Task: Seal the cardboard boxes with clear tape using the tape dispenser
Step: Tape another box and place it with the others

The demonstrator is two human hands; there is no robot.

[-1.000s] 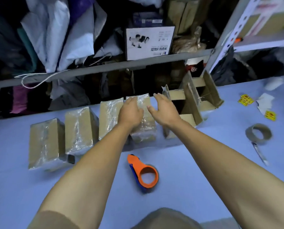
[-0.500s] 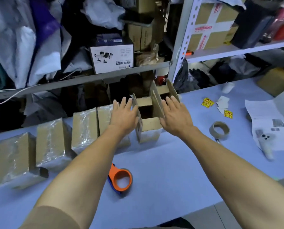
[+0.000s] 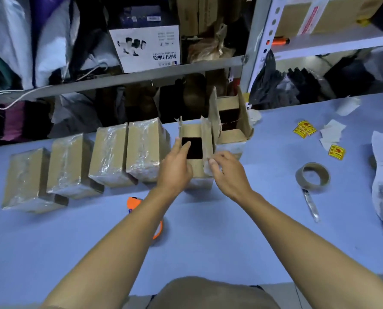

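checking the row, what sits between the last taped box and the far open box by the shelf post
In the head view, one open box stands between the taped box and far open box; both hands hold its flaps.

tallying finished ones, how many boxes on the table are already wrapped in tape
4, side by side in a row left of the hands: far-left box, second box, third box, fourth box beside the left hand. None seem hidden.
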